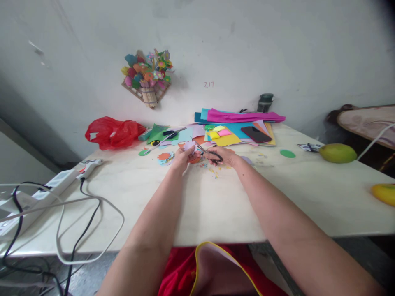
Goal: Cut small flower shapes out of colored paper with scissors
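Observation:
My left hand pinches a small lilac paper piece with a scalloped edge. In my right hand is a pair of scissors with dark handles, its blades pointing left toward the lilac paper. Whether the blades touch the paper I cannot tell. Small coloured paper scraps lie on the table below the hands. Just left of my left hand rests a stack of scalloped paper cutouts, an orange one on top.
Behind the hands are coloured paper sheets, a phone and a second pair of scissors. A red plastic bag lies back left. A power strip with loose cables occupies the left side. A green mango sits at right.

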`<state>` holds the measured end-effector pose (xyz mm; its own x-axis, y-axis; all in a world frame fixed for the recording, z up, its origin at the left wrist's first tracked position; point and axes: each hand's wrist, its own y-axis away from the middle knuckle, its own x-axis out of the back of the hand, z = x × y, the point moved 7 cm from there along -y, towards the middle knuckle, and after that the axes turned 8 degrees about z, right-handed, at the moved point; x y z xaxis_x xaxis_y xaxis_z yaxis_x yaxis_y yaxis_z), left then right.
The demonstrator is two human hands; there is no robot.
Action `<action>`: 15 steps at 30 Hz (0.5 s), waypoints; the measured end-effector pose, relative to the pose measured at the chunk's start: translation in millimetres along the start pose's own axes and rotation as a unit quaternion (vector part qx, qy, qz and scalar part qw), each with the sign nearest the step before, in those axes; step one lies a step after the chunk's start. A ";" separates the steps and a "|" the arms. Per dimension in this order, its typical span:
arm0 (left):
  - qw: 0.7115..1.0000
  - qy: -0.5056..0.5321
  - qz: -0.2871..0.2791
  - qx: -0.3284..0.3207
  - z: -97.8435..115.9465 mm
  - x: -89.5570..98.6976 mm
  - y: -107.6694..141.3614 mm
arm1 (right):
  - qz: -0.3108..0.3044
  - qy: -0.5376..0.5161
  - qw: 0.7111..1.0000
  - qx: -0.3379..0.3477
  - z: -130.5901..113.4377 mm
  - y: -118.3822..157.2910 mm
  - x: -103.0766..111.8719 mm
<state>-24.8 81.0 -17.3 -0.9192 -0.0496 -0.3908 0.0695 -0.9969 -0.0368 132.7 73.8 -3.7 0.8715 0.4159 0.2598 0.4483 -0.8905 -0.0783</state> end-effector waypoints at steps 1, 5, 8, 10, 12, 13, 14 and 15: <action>1.000 0.001 0.001 -0.002 0.3 0.0 0.0 | -0.002 -0.003 1.000 -0.004 -0.3 0.5 -0.7; 1.000 0.000 0.005 -0.011 2.2 0.0 0.4 | -0.005 -0.009 1.000 -0.015 -2.2 2.6 -2.6; 1.000 -0.004 0.009 -0.011 3.5 0.1 1.8 | -0.002 -0.012 1.000 -0.019 -1.5 2.6 -1.7; 1.000 -0.004 0.013 -0.009 4.3 0.0 3.1 | 0.007 -0.016 1.000 -0.020 -0.3 2.0 0.5; 1.000 -0.004 0.015 -0.007 4.8 -0.3 4.3 | 0.018 -0.019 0.999 -0.025 0.9 1.6 2.8; 1.000 -0.005 0.015 -0.007 5.1 -0.7 4.7 | 0.022 -0.021 0.999 -0.028 1.2 1.5 3.5; 1.000 -0.006 0.015 -0.008 5.3 -1.2 5.0 | 0.023 -0.022 0.999 -0.030 1.2 1.6 3.8; 1.000 -0.007 0.014 -0.009 5.5 -1.5 5.0 | 0.023 -0.023 0.999 -0.030 0.7 1.8 3.6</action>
<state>-25.2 75.8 -11.9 -0.9218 -0.0792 -0.3795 0.1029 -0.9938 -0.0427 136.7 73.8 -3.6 0.8998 0.3807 0.2131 0.3957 -0.9179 -0.0307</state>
